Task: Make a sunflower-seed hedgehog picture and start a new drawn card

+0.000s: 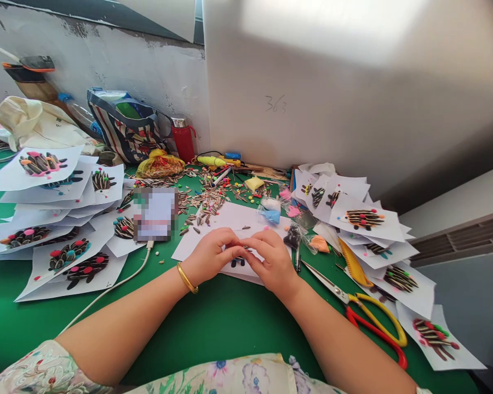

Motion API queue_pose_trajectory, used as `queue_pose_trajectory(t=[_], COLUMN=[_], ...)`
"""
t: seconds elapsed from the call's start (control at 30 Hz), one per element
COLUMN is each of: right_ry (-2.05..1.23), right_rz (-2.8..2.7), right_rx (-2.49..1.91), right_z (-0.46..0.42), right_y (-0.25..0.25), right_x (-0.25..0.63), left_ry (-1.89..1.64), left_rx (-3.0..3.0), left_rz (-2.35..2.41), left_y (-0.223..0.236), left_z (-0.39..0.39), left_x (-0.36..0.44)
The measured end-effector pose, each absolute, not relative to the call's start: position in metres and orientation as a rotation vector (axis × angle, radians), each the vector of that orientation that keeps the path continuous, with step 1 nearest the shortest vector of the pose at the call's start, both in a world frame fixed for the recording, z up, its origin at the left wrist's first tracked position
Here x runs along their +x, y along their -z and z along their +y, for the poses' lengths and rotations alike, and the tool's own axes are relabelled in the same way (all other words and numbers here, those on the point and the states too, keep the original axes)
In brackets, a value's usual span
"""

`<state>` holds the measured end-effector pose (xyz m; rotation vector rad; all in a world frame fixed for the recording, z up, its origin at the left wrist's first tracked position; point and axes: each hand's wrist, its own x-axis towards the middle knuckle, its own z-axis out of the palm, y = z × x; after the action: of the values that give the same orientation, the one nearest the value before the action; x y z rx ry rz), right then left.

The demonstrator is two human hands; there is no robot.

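Observation:
My left hand [213,253] and my right hand [271,264] meet above a white sheet of paper [230,218], fingertips pinched together. Whatever lies between the fingers is too small and covered to make out. Just beneath them, dark clay pieces [238,262] show on the sheet, partly hidden by my fingers. A few loose sunflower seeds [196,230] lie on the paper near my left hand. Beside my right hand are a bag of black clay [291,236], blue clay [271,216] and orange clay [320,244].
Stacked sheets with seed-and-clay hedgehogs stand left [72,254] and right [363,219]. Red-and-yellow scissors [380,317] lie right of my arm, by a yellow comb [353,264]. A charging phone [155,213], scattered sunflower seeds [209,198], a red flask [183,141] and a striped bag [125,128] sit behind.

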<state>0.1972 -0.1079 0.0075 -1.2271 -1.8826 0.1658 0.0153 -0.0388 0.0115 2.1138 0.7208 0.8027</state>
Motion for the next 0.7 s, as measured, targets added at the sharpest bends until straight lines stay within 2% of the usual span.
queue_pose_trajectory(t=[0.23, 0.4, 0.7], right_ry=[-0.290, -0.349, -0.352], right_rz=[-1.812, -1.634, -1.784], right_rx=[-1.175, -1.310, -1.486], right_z=[-0.108, -0.099, -0.082], right_y=[-0.009, -0.003, 0.012], right_x=[0.194, 0.200, 0.207], left_ry=[-0.796, -0.906, -0.669], left_rx=[2.104, 2.196, 2.350], left_rz=[0.688, 0.879, 0.910], left_y=[-0.011, -0.008, -0.004], left_z=[-0.037, -0.028, -0.026], left_x=[0.014, 0.013, 0.018])
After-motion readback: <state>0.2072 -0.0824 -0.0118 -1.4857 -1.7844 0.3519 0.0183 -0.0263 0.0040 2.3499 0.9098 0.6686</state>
